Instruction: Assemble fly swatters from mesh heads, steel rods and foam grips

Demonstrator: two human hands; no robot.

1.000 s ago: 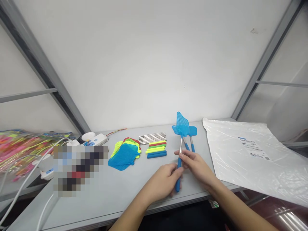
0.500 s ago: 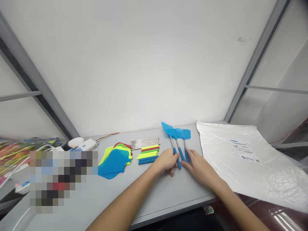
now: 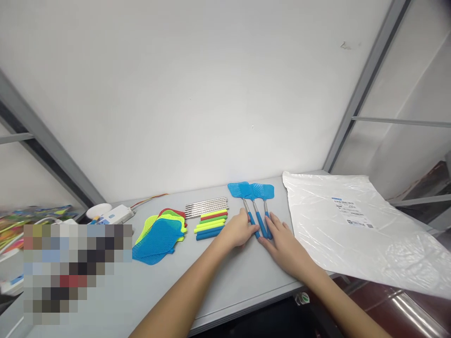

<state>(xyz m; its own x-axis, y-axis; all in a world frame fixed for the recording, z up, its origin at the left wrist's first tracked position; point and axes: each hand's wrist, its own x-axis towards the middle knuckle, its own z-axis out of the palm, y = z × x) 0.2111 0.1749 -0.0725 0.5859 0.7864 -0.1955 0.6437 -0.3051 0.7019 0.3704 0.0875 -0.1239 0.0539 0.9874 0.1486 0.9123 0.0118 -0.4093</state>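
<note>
Three blue fly swatters [image 3: 256, 191] lie side by side on the grey table [image 3: 229, 281], heads toward the wall and blue grips toward me. My left hand [image 3: 237, 231] rests on the table with its fingertips against the leftmost grip. My right hand [image 3: 282, 241] lies flat with its fingers against the rightmost grip. Neither hand is wrapped around a grip.
Left of the swatters lie coloured grips [image 3: 209, 224], a row of metal rods [image 3: 206, 206] and a pile of blue, yellow and red mesh heads [image 3: 158, 232]. A power strip [image 3: 112, 215] sits far left. A large plastic bag [image 3: 352, 225] covers the table's right end.
The swatter that both hands held upright has been laid down beside the other two. Both hands have moved forward to the grips, and the view has shifted right.
</note>
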